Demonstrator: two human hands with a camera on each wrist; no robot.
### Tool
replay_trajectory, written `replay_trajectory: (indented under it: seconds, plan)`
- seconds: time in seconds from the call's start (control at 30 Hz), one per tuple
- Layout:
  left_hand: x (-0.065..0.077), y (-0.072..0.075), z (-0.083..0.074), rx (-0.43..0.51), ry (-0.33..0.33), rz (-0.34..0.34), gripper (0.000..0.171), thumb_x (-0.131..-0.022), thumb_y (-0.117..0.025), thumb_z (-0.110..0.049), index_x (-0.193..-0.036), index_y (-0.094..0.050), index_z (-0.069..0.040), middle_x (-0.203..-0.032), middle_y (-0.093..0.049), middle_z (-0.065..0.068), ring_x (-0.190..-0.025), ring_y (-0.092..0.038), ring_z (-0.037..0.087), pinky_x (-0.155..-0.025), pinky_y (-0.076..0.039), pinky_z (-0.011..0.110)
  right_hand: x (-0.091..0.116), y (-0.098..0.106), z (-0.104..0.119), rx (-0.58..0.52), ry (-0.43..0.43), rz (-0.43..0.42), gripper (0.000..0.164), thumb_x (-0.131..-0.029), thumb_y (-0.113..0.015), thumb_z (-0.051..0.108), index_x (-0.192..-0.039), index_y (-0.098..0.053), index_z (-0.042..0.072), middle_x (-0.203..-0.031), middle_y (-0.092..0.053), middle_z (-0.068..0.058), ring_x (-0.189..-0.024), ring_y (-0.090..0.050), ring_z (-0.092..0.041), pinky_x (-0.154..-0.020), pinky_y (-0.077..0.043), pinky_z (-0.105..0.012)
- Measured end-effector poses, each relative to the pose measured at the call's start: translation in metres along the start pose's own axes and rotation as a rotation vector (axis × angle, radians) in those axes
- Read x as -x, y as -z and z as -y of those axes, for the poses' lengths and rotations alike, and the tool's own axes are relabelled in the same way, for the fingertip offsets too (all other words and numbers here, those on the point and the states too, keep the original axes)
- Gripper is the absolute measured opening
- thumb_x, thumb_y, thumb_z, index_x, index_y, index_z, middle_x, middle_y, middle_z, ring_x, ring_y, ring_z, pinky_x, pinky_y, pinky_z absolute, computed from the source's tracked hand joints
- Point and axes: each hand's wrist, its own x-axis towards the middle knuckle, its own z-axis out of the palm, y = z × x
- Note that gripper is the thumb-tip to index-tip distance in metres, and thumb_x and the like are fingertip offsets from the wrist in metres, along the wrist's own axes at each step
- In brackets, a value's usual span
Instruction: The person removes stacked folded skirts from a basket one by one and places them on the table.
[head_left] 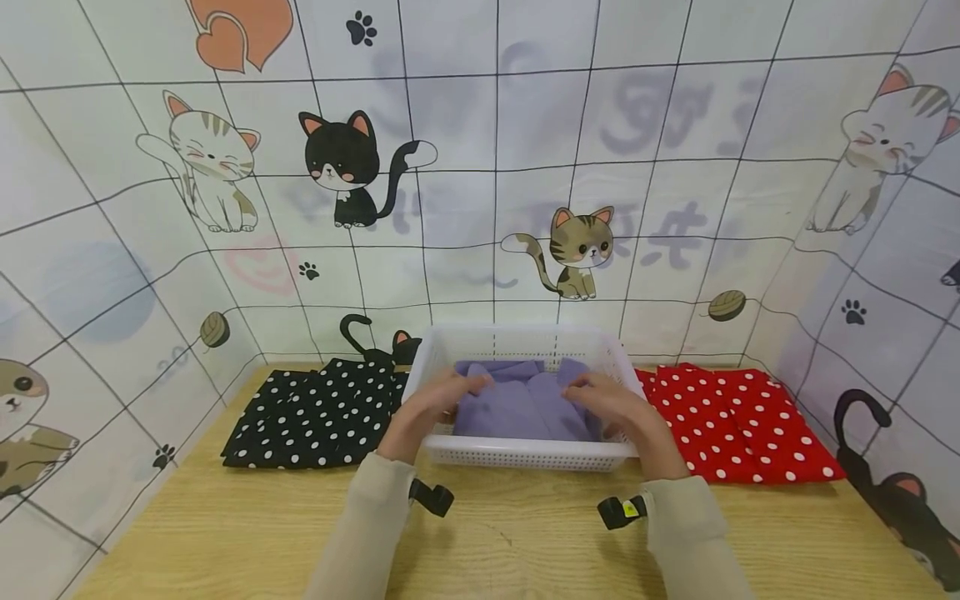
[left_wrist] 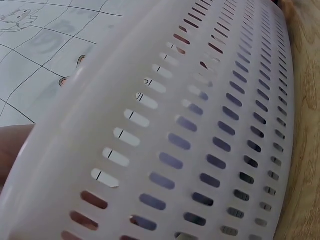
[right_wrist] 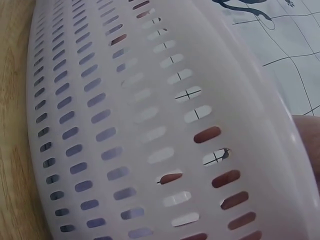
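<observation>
A light purple folded cloth (head_left: 525,408) lies inside a white perforated plastic basket (head_left: 525,455) in the head view. My left hand (head_left: 438,398) reaches over the basket's left front, its fingers at the cloth's left edge. From the other side my right hand (head_left: 615,404) reaches in, fingers touching the cloth's right part. Neither hand appears curled round the cloth, though the undersides of the fingers are hidden. Both wrist views are filled by the basket's slotted wall (left_wrist: 150,115), with purple showing through the slots and only a sliver of each hand beyond the rim.
Black cloth with white dots (head_left: 322,417) lies folded left of the basket, and red cloth with white dots (head_left: 738,425) lies to the right. All stand on a wooden table (head_left: 510,542). A cat-printed, grid-patterned covering (head_left: 465,208) encloses the back and sides.
</observation>
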Motion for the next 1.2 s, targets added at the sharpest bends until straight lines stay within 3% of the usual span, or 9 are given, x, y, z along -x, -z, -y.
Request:
replay_trajectory:
  seconds: [0.1,0.17,0.23,0.33,0.4,0.5,0.73,1.03,1.2]
  plan:
    - [-0.0010,0.0001,0.0000,-0.007,-0.007,-0.050,0.046,-0.096,-0.067,-0.041,-0.122,-0.065,-0.004,-0.092,-0.050,0.006,-0.083,-0.045,0.021,-0.072,-0.041,0.034,0.0001,-0.0007,0.0001,0.042,-0.009,-0.001,0.053,-0.102,-0.057,0.030,-0.142,-0.049,-0.005,-0.141,-0.050,-0.028,-0.130,-0.049,-0.049,-0.087,-0.058,-0.067]
    - [-0.0013,0.0004,-0.0004,-0.016,-0.008,-0.059,0.047,-0.096,-0.068,-0.042,-0.121,-0.067,-0.002,-0.085,-0.044,0.003,-0.079,-0.042,0.020,-0.070,-0.040,0.034,0.0009,-0.0013,0.0007,0.065,-0.017,0.001,0.054,-0.101,-0.058,0.030,-0.141,-0.049,-0.005,-0.139,-0.052,-0.028,-0.128,-0.051,-0.048,-0.088,-0.058,-0.065]
    - [-0.0014,0.0003,-0.0007,-0.029,-0.012,-0.056,0.048,-0.096,-0.067,-0.042,-0.121,-0.069,-0.001,-0.091,-0.049,0.005,-0.086,-0.049,0.022,-0.074,-0.045,0.035,0.0014,-0.0016,0.0008,0.079,-0.025,0.004,0.054,-0.100,-0.059,0.029,-0.141,-0.050,-0.004,-0.137,-0.052,-0.027,-0.126,-0.052,-0.048,-0.089,-0.058,-0.064]
    - [-0.0015,-0.0003,-0.0006,-0.042,-0.011,-0.037,0.048,-0.096,-0.067,-0.041,-0.123,-0.069,-0.002,-0.119,-0.059,0.014,-0.109,-0.057,0.031,-0.087,-0.054,0.045,0.0015,-0.0021,0.0006,0.085,-0.032,0.009,0.052,-0.100,-0.058,0.028,-0.140,-0.051,-0.004,-0.136,-0.053,-0.027,-0.125,-0.054,-0.047,-0.091,-0.057,-0.064]
    - [-0.0016,-0.0010,0.0000,-0.047,-0.013,-0.021,0.049,-0.097,-0.067,-0.041,-0.127,-0.067,-0.002,-0.140,-0.056,0.019,-0.125,-0.056,0.039,-0.095,-0.055,0.055,0.0008,-0.0021,0.0000,0.080,-0.040,0.018,0.050,-0.100,-0.057,0.028,-0.139,-0.052,-0.004,-0.136,-0.054,-0.027,-0.123,-0.056,-0.045,-0.092,-0.057,-0.063]
    - [-0.0012,-0.0020,0.0009,-0.044,-0.017,0.006,0.053,-0.097,-0.067,-0.040,-0.133,-0.063,-0.002,-0.151,-0.050,0.022,-0.137,-0.050,0.046,-0.103,-0.050,0.065,-0.0005,-0.0021,-0.0008,0.078,-0.043,0.034,0.049,-0.100,-0.056,0.028,-0.138,-0.053,-0.004,-0.132,-0.055,-0.027,-0.117,-0.061,-0.043,-0.091,-0.058,-0.060]
    - [-0.0013,-0.0027,0.0025,-0.127,-0.108,0.115,0.051,-0.099,-0.065,-0.037,-0.133,-0.064,0.002,-0.144,-0.059,0.019,-0.141,-0.048,0.040,-0.119,-0.034,0.062,-0.0038,-0.0037,-0.0016,0.097,-0.006,0.091,0.057,-0.100,-0.059,0.029,-0.146,-0.051,-0.003,-0.138,-0.056,-0.029,-0.113,-0.066,-0.041,-0.090,-0.061,-0.054]
    - [-0.0024,-0.0005,0.0019,-0.142,-0.134,0.138,0.052,-0.100,-0.064,-0.041,-0.128,-0.067,0.002,-0.142,-0.060,0.017,-0.143,-0.046,0.038,-0.124,-0.028,0.061,-0.0063,-0.0060,-0.0002,0.037,0.010,0.118,0.057,-0.099,-0.062,0.032,-0.146,-0.053,0.001,-0.146,-0.051,-0.028,-0.118,-0.061,-0.046,-0.092,-0.060,-0.055]
    - [-0.0027,0.0004,0.0009,-0.155,-0.143,0.150,0.050,-0.100,-0.064,-0.042,-0.122,-0.070,0.002,-0.135,-0.063,0.014,-0.139,-0.049,0.035,-0.123,-0.030,0.060,-0.0061,-0.0052,-0.0017,0.010,0.009,0.129,0.054,-0.099,-0.063,0.033,-0.144,-0.055,0.004,-0.148,-0.048,-0.025,-0.121,-0.056,-0.045,-0.093,-0.058,-0.055]
